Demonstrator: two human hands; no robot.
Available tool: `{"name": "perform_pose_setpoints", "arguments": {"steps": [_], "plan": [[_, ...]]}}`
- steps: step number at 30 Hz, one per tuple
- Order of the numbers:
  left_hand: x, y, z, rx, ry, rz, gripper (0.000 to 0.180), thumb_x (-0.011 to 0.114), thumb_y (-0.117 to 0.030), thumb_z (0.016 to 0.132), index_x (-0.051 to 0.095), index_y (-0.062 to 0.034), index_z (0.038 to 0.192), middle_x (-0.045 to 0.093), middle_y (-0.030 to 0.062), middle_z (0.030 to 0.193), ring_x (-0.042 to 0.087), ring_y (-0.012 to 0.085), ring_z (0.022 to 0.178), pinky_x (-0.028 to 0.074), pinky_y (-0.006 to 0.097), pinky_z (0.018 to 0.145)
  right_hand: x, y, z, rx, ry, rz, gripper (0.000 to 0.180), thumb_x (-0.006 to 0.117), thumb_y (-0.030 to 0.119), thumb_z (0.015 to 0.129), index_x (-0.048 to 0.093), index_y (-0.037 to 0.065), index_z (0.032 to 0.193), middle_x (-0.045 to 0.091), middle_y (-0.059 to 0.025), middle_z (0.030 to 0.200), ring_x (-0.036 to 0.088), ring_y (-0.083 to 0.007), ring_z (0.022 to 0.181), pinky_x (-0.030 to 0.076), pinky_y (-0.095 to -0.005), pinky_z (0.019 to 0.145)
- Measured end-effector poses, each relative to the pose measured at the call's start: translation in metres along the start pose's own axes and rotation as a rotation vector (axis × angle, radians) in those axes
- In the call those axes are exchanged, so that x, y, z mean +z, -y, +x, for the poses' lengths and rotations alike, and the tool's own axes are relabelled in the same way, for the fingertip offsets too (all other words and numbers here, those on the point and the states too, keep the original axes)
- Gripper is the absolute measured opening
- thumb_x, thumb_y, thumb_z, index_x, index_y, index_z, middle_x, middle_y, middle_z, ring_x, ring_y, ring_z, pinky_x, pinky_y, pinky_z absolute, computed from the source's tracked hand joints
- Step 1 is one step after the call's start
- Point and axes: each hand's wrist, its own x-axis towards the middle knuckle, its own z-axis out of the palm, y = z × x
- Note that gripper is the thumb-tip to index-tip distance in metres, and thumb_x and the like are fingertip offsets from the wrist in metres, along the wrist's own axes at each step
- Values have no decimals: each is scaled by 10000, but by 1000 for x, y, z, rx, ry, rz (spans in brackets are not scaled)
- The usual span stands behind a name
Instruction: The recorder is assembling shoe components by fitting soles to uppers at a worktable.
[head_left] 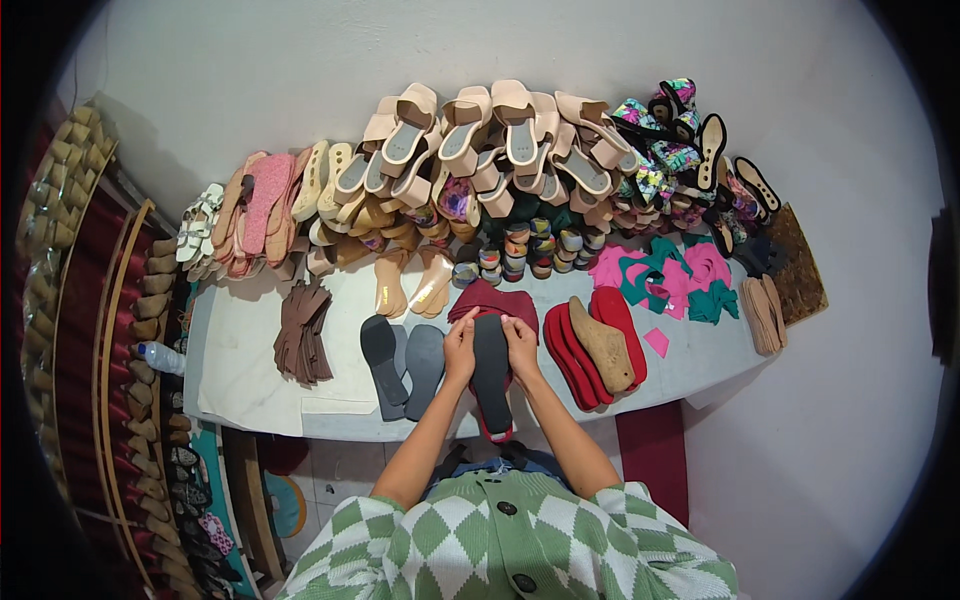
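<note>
Both my hands hold a dark shoe sole (491, 375) upright in front of me, with red showing along its edge and lower end. My left hand (460, 346) grips its left side near the top, and my right hand (519, 342) presses the opposite side. Behind the hands lies a pile of dark red pieces (494, 296). Left of them rest a black sole (379, 345) and a grey sole (426, 358). To the right are several red soles (575, 365) with a tan shoe last (602, 345) lying on them.
Heeled sandals (463, 122) are heaped along the wall at the back of the table (240, 370). Brown strips (304, 330) lie at left; pink and green pieces (658, 275) lie at right. A rack of shoe lasts (145, 380) stands on the far left, near a plastic bottle (160, 357).
</note>
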Motion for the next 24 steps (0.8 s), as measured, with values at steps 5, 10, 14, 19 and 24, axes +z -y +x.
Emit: {"name": "perform_pose_setpoints", "arguments": {"steps": [5,10,14,19,24], "plan": [[12,1,-18,-34,102,-468,487,280,-353,955,360,-21,1302,456,117,1240,439,184,1124,299,275,973,-10,-25,11,-235,-161,-217,261,410,223,929,562,14,890,568,-24,782,512,-94,722,409,-243,669],[7,4,-26,-89,97,-469,474,291,-315,952,355,3,1298,400,125,1293,380,191,1188,253,285,1006,-1,-30,-6,-280,-283,-615,264,331,190,922,481,-26,929,540,-236,904,512,-383,865,383,-423,771],[6,12,-27,-60,96,-311,435,460,-144,904,352,24,1291,407,128,1289,401,185,1170,287,276,985,4,-30,-12,-327,-331,-749,248,331,177,920,476,-23,910,535,-226,878,504,-384,854,377,-433,765],[7,19,-21,-159,29,-471,471,525,-33,850,360,14,1289,431,124,1272,445,170,1127,344,260,936,-11,-29,-4,-194,-92,-517,269,505,230,870,482,-2,1003,533,-173,882,528,-256,847,416,-350,737],[-9,30,-2,-158,-109,-540,471,514,-38,860,347,10,1298,440,131,1262,469,181,1102,376,267,918,-33,-18,-31,290,219,-212,640,732,253,714,414,-2,1207,529,-130,1022,534,-149,891,443,-258,764]]}}
